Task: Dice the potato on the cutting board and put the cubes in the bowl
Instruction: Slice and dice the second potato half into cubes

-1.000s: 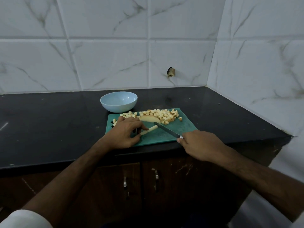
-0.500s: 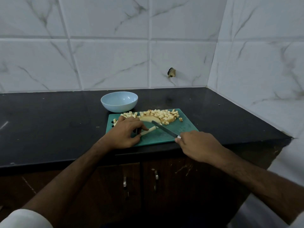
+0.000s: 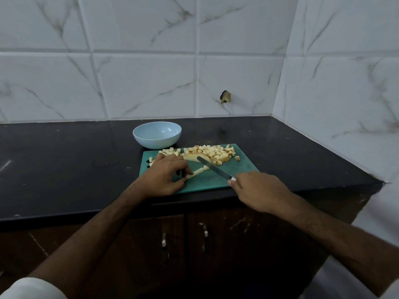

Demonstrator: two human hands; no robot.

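Left hand is down on the green board, fingers curled, thumb and fingertips pinching the near end of a pale potato stick. The stick lies flat, pointing up-right toward the knife. One small cut cube sits just off its far end, right beside the blade.

Right hand is wrapped around the handle of the knife at the board's front-right edge; only a white bit of handle shows at the fingers. The blade runs diagonally up-left across the board, tip near a larger uncut potato piece in the middle. Can't tell if the edge touches the board.

Pile of cubes along the board's back edge, mostly right of centre; a few more behind and left of the left hand.

Light blue bowl stands on the black table just behind the board's back-left corner; no cubes visible inside.

White marbled tile on the back and right walls, brown cabinet doors with metal handles below.
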